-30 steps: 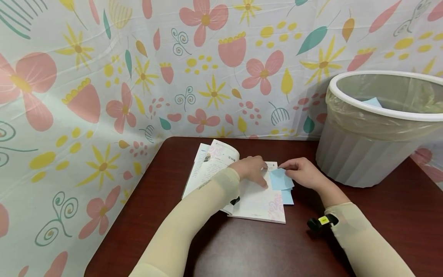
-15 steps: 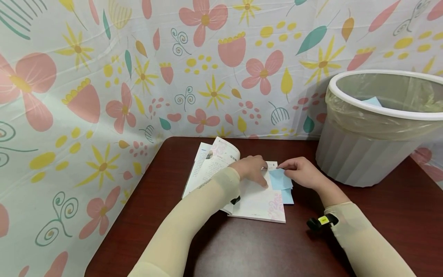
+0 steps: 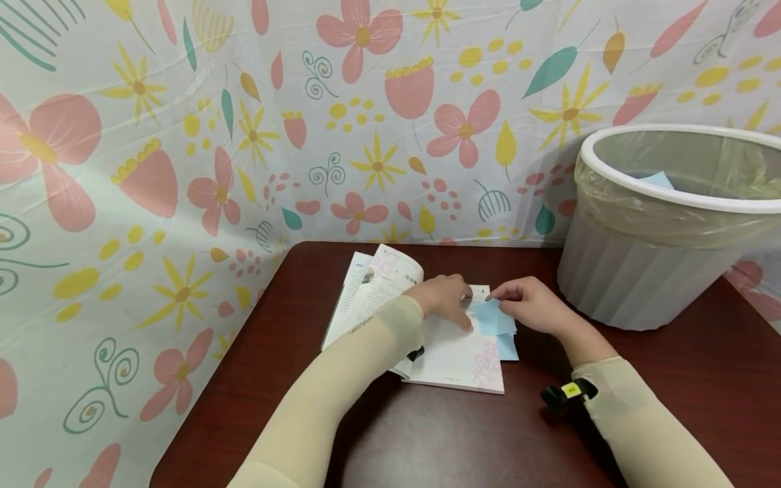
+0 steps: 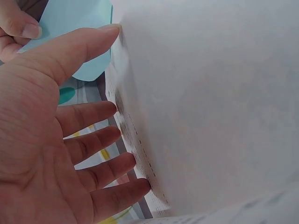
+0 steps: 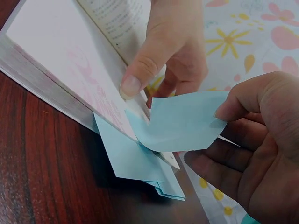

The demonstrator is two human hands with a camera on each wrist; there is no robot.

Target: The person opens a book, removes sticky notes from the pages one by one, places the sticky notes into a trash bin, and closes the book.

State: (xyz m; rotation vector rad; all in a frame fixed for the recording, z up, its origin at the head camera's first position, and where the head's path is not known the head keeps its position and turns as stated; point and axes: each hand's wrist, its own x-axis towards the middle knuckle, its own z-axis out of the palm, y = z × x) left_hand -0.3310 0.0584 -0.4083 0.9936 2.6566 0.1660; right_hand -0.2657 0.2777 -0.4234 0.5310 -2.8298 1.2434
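An open book lies on the table, its left-hand pages curling up. My left hand rests on the right-hand page with fingers spread; in the left wrist view its fingertips press along the paper. Between thumb and fingers, my right hand pinches a light blue sticky note. That note bends up from the page, its other end still against the book in the right wrist view. More blue sticky notes stick out from the book's edge below it.
A grey waste bin with a white rim and a clear liner stands at the right on the dark red table. A piece of blue paper shows inside it. Behind hangs a flower-patterned cloth.
The pinched sticky note has bent slightly more at its upper edge, and the right fingertips have shifted a little to the left. The left hand has stayed in place.
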